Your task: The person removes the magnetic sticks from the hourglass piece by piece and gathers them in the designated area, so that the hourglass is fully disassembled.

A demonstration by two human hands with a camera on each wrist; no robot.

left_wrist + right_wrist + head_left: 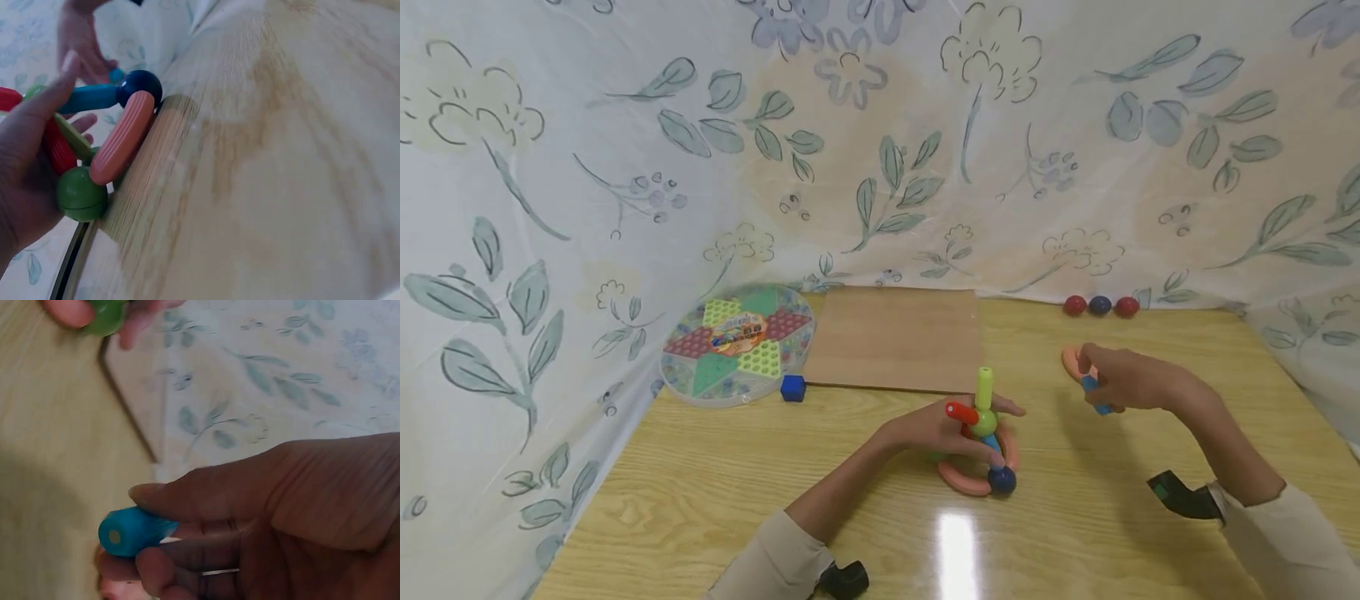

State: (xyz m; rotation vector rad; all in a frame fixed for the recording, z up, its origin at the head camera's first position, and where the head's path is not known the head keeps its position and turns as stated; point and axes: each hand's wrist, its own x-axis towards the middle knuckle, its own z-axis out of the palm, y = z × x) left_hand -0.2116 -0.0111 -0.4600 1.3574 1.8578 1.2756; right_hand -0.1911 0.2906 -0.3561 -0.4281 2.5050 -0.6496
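My left hand (pixel 958 431) grips a toy structure (pixel 983 442) standing on the wooden table (pixel 715 500). It is built of a green ball (pixel 984 422), an upright yellow-green stick (pixel 984 386), a red stick (pixel 960 410), a blue stick (pixel 92 97), a dark blue ball (pixel 1002 479) and a curved orange piece (pixel 122 137). To its right, my right hand (pixel 1101 385) hovers just above the table and pinches a short blue stick (pixel 130 532) between thumb and fingers. Another orange curved piece (pixel 1070 360) lies just behind that hand.
A round Chinese checkers board (pixel 737 343) lies at the back left, with a blue cube (pixel 792 388) beside it. A flat wooden board (pixel 895 337) lies at the back centre. Three balls (pixel 1100 305) sit by the floral cloth (pixel 880 150) that walls in the table.
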